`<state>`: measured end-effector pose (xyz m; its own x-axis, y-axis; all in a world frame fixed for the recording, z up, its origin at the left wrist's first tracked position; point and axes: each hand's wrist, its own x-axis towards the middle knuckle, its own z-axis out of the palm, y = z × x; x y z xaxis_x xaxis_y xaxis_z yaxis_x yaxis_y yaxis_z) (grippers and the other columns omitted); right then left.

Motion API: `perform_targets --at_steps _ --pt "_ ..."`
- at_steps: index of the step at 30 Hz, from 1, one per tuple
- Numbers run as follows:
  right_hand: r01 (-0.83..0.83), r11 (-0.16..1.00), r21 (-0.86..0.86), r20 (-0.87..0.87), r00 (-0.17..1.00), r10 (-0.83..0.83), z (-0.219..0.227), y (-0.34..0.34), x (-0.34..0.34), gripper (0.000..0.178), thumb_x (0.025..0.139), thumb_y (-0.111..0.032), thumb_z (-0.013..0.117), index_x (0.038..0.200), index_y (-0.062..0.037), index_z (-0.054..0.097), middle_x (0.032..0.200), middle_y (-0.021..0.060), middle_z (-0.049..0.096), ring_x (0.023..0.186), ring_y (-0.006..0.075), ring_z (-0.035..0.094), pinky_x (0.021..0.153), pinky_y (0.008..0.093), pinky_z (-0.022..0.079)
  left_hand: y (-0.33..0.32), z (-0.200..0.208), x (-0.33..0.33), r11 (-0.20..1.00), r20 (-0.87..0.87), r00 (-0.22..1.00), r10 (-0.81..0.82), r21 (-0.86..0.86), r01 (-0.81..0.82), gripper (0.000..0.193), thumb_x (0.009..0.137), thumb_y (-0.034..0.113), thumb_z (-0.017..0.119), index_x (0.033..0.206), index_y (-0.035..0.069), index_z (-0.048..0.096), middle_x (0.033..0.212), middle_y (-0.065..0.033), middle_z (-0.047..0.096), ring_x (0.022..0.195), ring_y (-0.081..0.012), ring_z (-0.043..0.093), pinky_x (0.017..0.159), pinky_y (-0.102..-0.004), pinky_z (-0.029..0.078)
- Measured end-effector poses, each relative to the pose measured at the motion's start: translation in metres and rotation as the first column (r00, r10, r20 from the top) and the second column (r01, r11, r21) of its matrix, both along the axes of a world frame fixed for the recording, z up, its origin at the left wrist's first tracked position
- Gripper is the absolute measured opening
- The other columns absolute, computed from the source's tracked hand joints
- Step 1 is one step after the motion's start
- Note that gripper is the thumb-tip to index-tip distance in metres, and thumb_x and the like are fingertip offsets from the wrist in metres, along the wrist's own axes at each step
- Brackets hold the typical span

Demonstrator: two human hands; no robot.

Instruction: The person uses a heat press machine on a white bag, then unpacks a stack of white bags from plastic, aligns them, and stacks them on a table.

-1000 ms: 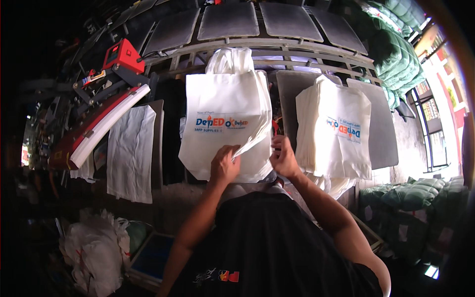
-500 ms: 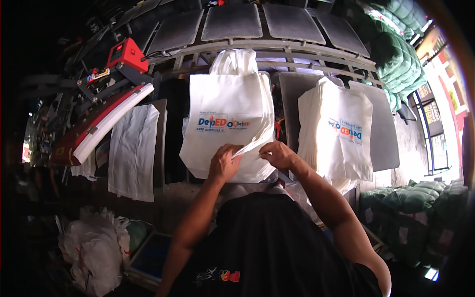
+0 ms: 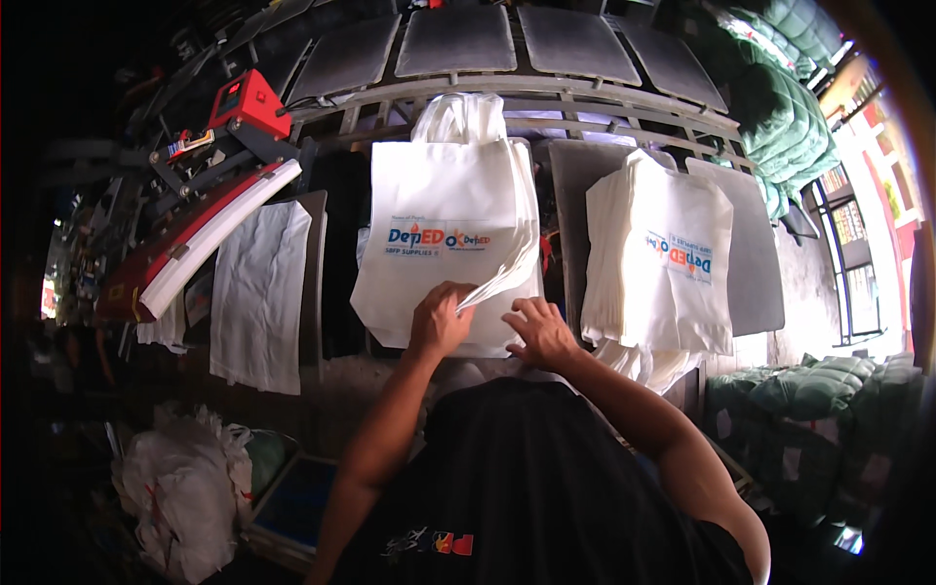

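A stack of white tote bags (image 3: 439, 180) with blue and orange print lies in front of me, its handles pointing away. My left hand (image 3: 442, 320) is closed on the lifted lower edges of the upper bags, which curl up on the right side. Close to its right, my right hand (image 3: 539, 333) lies over the stack's lower right corner, fingers bent but apart, with nothing visible in them. To the right, a second stack of printed white bags (image 3: 658, 283) rests on a grey board (image 3: 756, 234), its print turned another way.
On the left stands a red heat press (image 3: 210, 229) with its top raised, beside a plain white cloth piece (image 3: 255, 312). Grey flat boards (image 3: 456, 44) line the back behind a metal rail (image 3: 546, 88). Green wrapped bundles (image 3: 780, 136) are piled at right; a white sack (image 3: 185, 487) sits lower left.
My right hand has moved slightly left and down, and its fingers have spread from a pinch. My left hand keeps its hold on the bag edges.
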<state>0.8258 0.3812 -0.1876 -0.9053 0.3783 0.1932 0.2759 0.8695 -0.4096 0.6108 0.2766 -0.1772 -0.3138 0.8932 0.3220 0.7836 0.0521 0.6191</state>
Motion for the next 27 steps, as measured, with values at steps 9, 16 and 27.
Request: perform_targets --at_steps 9,16,27 --pt "0.212 0.942 -0.258 0.099 0.976 -0.193 0.033 0.013 -0.034 0.015 0.09 -0.024 0.068 0.088 -0.0108 0.074 0.09 0.0138 0.073 0.092 0.0341 0.07 0.082 0.0456 0.054 -0.006 0.005 -0.005 0.997 -0.047 0.996 -0.072 -0.038 0.07 0.023 0.083 0.012 0.074 0.106 0.008 0.071 0.099 -0.0104 0.07 0.095 -0.0326 0.067 0.084 -0.042 0.055" --pt "0.08 0.936 -0.344 -0.316 0.928 -0.196 0.019 0.001 -0.026 0.037 0.086 -0.017 0.075 0.116 -0.0049 0.056 0.12 0.016 0.066 0.112 0.0374 0.064 0.094 0.0434 0.052 -0.01 0.006 -0.002 1.0 -0.068 0.997 -0.027 -0.018 0.025 0.027 0.083 0.01 0.073 0.109 0.008 0.069 0.101 -0.0099 0.068 0.095 -0.0322 0.066 0.083 -0.0418 0.055" --pt "0.097 0.993 -0.068 0.079 0.993 -0.092 0.009 -0.001 -0.026 0.015 0.088 -0.023 0.068 0.083 -0.0094 0.069 0.097 0.0118 0.065 0.098 0.0325 0.062 0.082 0.046 0.049 -0.006 0.013 -0.002 0.995 -0.08 0.991 -0.103 -0.016 0.102 0.028 0.082 0.008 0.073 0.109 0.009 0.069 0.101 -0.0092 0.068 0.097 -0.0315 0.066 0.084 -0.0421 0.055"
